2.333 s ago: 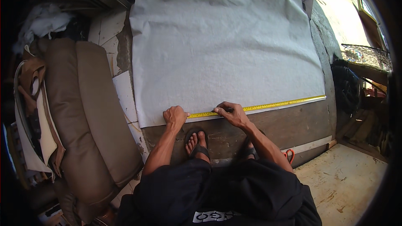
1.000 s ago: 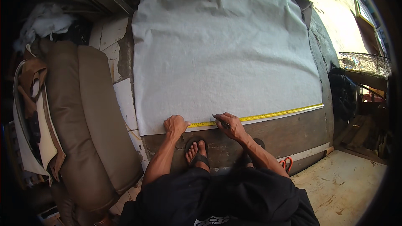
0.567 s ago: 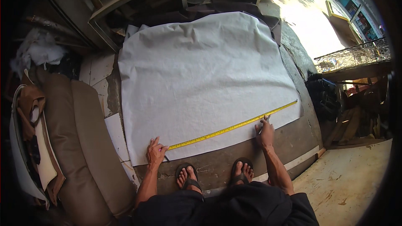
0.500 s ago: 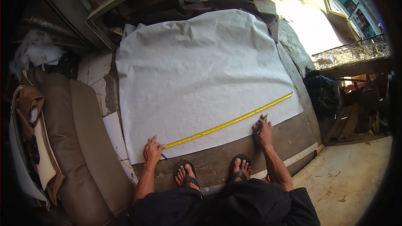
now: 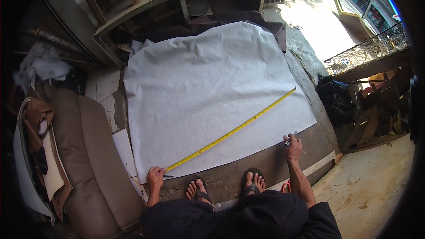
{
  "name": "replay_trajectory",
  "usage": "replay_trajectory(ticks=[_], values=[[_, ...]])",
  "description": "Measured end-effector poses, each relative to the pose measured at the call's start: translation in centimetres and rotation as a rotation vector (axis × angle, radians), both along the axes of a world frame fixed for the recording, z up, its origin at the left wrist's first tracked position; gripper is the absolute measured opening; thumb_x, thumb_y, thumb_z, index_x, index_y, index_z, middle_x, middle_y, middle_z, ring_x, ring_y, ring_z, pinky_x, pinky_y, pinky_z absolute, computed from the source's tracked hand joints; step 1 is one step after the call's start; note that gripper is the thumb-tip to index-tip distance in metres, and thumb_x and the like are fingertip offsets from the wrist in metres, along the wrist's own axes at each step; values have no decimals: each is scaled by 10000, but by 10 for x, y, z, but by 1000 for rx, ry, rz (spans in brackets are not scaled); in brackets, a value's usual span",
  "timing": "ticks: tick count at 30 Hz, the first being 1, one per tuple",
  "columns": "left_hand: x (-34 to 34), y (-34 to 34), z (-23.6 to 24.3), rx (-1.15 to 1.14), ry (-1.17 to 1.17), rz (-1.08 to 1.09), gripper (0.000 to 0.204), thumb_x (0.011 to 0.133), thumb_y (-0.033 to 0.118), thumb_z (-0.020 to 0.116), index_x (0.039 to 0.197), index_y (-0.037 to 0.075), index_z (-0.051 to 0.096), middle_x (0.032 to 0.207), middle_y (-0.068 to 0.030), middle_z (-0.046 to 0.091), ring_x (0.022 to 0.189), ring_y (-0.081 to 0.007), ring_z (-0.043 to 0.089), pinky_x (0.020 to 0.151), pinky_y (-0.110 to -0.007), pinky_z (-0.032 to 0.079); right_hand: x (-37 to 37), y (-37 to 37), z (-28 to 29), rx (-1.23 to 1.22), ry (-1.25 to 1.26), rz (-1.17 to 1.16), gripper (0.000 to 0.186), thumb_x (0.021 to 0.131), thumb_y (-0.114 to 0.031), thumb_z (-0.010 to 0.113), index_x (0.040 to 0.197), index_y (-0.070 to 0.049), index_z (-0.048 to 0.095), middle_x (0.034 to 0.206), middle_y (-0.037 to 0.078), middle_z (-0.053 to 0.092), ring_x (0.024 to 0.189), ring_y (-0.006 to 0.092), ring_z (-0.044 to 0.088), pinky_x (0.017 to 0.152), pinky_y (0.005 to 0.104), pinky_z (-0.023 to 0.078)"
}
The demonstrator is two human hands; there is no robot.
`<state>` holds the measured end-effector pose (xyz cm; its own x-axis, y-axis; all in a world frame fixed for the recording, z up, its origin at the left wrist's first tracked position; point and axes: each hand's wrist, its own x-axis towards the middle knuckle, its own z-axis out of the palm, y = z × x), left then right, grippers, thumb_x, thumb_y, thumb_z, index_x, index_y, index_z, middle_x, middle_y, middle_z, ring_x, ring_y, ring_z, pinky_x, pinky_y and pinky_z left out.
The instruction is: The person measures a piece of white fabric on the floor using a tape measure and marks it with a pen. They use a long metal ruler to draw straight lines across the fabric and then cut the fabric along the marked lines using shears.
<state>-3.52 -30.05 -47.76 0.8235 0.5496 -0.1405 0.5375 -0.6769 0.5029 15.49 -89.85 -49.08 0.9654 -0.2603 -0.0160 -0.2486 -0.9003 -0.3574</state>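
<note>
Brown sofa (image 5: 84, 159) left, wooden shelf (image 5: 177, 0) far. My left hand (image 5: 155, 179) pinches yellow tape measure (image 5: 230, 135) onto white sheet (image 5: 208, 93); right hand (image 5: 293, 146) grips pen (image 5: 290, 138), fingers curled.

The sheet (image 5: 208, 93) was plain white, faintly crinkled; the tape measure (image 5: 230, 134) across it was yellow with fine dark marks; the board (image 5: 265, 168) under its near edge was dark brown; the sandals (image 5: 252, 181) were black; the seat cushion (image 5: 88, 159) was brown; the floor (image 5: 372, 186) was pale tan.
</note>
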Motion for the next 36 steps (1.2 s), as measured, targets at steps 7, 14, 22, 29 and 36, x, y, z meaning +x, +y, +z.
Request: replay_trajectory(ticks=[7,14,22,29,36], values=[[-21,3,2,-822,148,268,256,902,255,758,926,1,731,774,-20,691,687,-90,608,631,-258,469,2,-46,-36,90,-54,-369,320,931,-298,542,1049,-31,676,1038,209,616,960,435,612,837,479,497],[-21,-23,7,-781,53,249,580,846,289,807,1302,10,579,846,-72,697,743,-128,642,680,-281,507,43,-67,-72,472,9,-669,275,841,-250,598,785,14,646,651,174,612,595,340,606,595,465,479],[-45,41,-21,349,113,597,782,869,413,706,1450,-2,388,1211,-264,621,1130,-429,604,982,-489,476,71,-41,-26,1112,123,-991,295,865,-288,707,725,-101,528,550,8,443,416,137,404,375,299,322],[-47,86,-21,58,293,684,543,878,329,679,1307,31,533,1283,-255,613,1162,-427,609,973,-504,498,78,-39,-33,1342,91,-1057,244,838,-229,767,750,-129,563,567,-25,439,431,89,395,371,244,291],[-48,19,-17,248,475,794,354,879,208,618,1201,61,612,1219,-226,631,1094,-420,644,926,-537,514,43,-79,-56,863,9,-984,349,744,-125,817,1017,70,721,935,143,714,792,260,657,746,362,524]])
